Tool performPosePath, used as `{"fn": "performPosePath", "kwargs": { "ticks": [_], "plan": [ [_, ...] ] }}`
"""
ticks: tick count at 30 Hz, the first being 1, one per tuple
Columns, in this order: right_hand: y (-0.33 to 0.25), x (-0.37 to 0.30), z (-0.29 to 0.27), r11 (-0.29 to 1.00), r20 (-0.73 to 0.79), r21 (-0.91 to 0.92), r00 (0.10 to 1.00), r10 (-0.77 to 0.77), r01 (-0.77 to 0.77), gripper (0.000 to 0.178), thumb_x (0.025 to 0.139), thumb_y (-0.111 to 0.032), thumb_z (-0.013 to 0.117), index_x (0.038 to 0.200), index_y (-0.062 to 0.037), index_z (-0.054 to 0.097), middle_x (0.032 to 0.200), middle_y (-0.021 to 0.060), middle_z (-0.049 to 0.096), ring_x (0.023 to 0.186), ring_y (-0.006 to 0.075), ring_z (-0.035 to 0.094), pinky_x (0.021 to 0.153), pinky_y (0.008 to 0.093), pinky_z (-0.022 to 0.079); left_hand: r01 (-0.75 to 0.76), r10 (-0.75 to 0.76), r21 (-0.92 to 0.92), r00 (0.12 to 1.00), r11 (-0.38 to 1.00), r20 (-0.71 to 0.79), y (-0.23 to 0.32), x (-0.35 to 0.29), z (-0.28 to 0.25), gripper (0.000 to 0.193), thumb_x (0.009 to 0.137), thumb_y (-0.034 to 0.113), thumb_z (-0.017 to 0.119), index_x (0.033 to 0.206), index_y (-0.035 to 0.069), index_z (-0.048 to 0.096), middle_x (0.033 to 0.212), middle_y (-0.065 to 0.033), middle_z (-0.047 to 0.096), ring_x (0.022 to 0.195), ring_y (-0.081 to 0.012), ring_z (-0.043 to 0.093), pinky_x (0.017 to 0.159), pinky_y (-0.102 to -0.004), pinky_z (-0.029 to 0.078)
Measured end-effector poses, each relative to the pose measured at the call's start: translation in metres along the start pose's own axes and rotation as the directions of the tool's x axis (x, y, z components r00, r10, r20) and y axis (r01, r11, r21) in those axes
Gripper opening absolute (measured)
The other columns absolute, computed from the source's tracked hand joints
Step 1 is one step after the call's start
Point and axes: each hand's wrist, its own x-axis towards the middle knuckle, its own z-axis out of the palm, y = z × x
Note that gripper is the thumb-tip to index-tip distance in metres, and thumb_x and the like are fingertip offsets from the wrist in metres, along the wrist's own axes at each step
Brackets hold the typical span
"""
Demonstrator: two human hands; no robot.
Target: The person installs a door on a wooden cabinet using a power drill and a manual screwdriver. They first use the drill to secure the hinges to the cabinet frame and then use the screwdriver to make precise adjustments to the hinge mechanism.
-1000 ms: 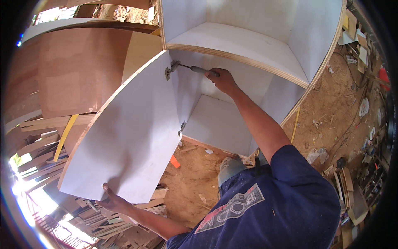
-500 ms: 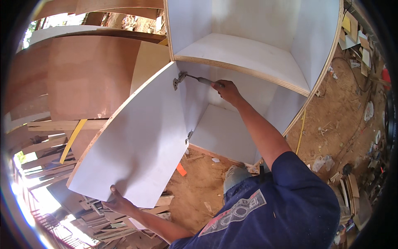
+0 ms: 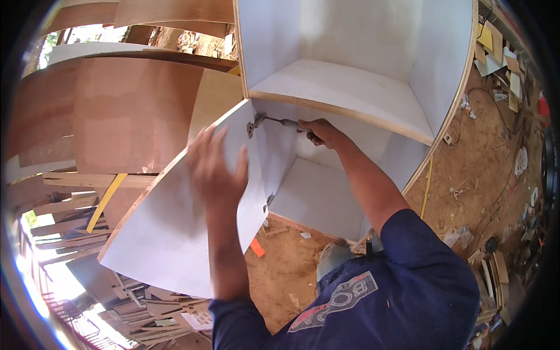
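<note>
A white cabinet door [image 3: 169, 233] hangs swung out to the left of the cabinet's lower compartment. My right hand [image 3: 322, 133] grips a screwdriver [image 3: 287, 123] by its handle. Its thin shaft reaches left to the upper metal hinge [image 3: 256, 122], where the tip meets the cabinet-side part. Lower down, another hinge [image 3: 269, 201] joins the door and the side wall. My left hand [image 3: 217, 166], blurred by motion, is raised in front of the door near its upper edge. Its fingers are spread and nothing shows in them; whether it touches the door I cannot tell.
Above is the cabinet's upper compartment, with a plywood-edged shelf [image 3: 350, 116]. Brown plywood sheets [image 3: 128, 116] stand at the left, with stacked wood strips [image 3: 157, 318] below. Scraps [image 3: 499, 52] and a cable lie on the dirt floor [image 3: 455, 181] at the right. An orange piece [image 3: 257, 247] lies below the door.
My left hand has let go of the door's bottom edge and moved up in front of its upper part. My right hand keeps the screwdriver at the upper hinge.
</note>
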Motion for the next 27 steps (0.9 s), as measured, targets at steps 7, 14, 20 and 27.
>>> {"fn": "performPosePath", "kwargs": {
  "ticks": [7, 14, 20, 27],
  "plan": [
    [0.002, 0.007, 0.02, 0.854, 0.014, -0.46, 0.964, -0.266, 0.243, 0.047, 0.1, -0.048, 0.065, 0.108, -0.003, 0.077, 0.075, 0.0076, 0.062, 0.066, 0.0185, 0.056, 0.063, 0.0361, 0.048, 0.104, -0.255, 0.263, 0.717, 0.959, 0.649, -0.054, 0.086, 0.143, 0.038, 0.095, 0.037, 0.072, 0.111, 0.003, 0.068, 0.112, -0.0167, 0.075, 0.111, -0.0338, 0.071, 0.094, -0.0474, 0.055],
    [0.019, -0.007, 0.023, 0.682, -0.027, -0.637, 0.873, -0.487, 0.361, 0.048, 0.099, -0.048, 0.063, 0.119, -0.0064, 0.074, 0.105, 0.0163, 0.074, 0.1, 0.0341, 0.068, 0.091, 0.0451, 0.053, 0.167, -0.356, 0.356, 0.739, 0.919, 0.572, -0.045, 0.098, 0.184, 0.034, 0.096, 0.036, 0.071, 0.106, 0.004, 0.073, 0.108, -0.0181, 0.076, 0.104, -0.035, 0.073, 0.09, -0.0453, 0.058],
    [0.015, -0.007, 0.018, 0.454, 0.062, -0.729, 0.709, -0.702, 0.513, 0.044, 0.102, -0.046, 0.06, 0.118, -0.006, 0.069, 0.106, 0.0163, 0.072, 0.101, 0.0363, 0.067, 0.091, 0.0483, 0.053, 0.191, -0.363, 0.347, 0.756, 0.918, 0.545, -0.041, 0.101, 0.186, 0.032, 0.095, 0.035, 0.071, 0.102, 0.004, 0.075, 0.105, -0.0189, 0.077, 0.102, -0.0358, 0.075, 0.089, -0.0454, 0.059],
    [-0.012, 0.008, 0.018, 0.679, 0.02, -0.705, 0.963, -0.269, 0.205, 0.033, 0.098, -0.039, 0.068, 0.105, -0.0069, 0.072, 0.101, 0.0163, 0.072, 0.096, 0.034, 0.068, 0.087, 0.0465, 0.053, 0.243, -0.391, 0.337, 0.774, 0.91, 0.498, -0.033, 0.101, 0.184, 0.025, 0.095, 0.025, 0.065, 0.103, 0.004, 0.075, 0.106, -0.0207, 0.077, 0.102, -0.0368, 0.075, 0.088, -0.0455, 0.06]
  ]
}}
